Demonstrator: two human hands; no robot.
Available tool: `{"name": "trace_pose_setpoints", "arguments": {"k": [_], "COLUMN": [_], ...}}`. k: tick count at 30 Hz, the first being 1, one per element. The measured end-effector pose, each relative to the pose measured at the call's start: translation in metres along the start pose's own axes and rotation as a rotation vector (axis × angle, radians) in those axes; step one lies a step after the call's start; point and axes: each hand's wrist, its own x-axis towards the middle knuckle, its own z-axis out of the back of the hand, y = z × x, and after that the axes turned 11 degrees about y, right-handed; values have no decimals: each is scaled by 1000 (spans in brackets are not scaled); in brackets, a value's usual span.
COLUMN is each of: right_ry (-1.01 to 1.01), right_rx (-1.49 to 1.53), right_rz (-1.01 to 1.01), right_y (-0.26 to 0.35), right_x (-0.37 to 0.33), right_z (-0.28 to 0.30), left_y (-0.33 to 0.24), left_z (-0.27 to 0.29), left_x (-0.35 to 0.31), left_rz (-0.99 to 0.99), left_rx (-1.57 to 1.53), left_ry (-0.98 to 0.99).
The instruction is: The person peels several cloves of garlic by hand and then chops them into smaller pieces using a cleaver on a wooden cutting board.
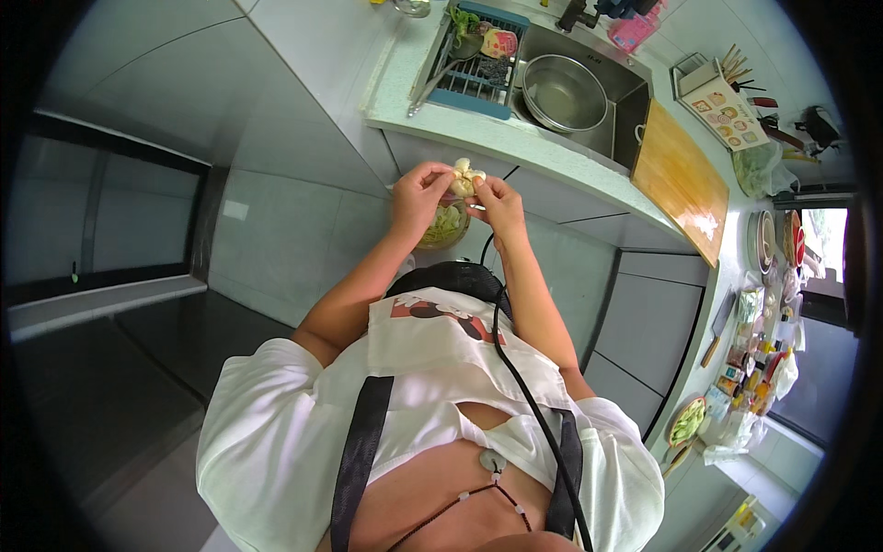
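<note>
A whitish garlic bulb [464, 181], its cloves bulging apart, is held up between my two hands in front of the counter. My left hand [422, 195] pinches it from the left with thumb and fingers. On the other side, my right hand [499, 208] grips it with the thumb laid on top. Just below the hands is a round bowl [443, 246] with pale green and yellowish pieces inside. My right hand partly covers the bowl's right side.
Ahead, a metal basin [563, 92] stands in the sink [628, 97], beside a blue-rimmed drying rack [469, 99] holding greens and a ladle. A wooden cutting board [679, 179] leans over the counter's right side. Farther right lie a knife [719, 329] and a plate of green vegetables [687, 421].
</note>
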Motion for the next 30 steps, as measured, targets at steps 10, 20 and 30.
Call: {"name": "trace_pose_setpoints", "arguments": {"k": [10,20,30], "right_ry": [-153,-239,-286], "right_rx": [59,101,140], "right_rz": [37,9,14], "right_y": [1,-16,-29], "right_x": [15,12,-4], "right_z": [-45,-33,-31], "left_y": [18,62,108], "left_z": [66,75,76], "left_x": [42,44,53], "left_rz": [-47,142,144], "left_rx": [217,379,378], "left_ry": [48,262,286]}}
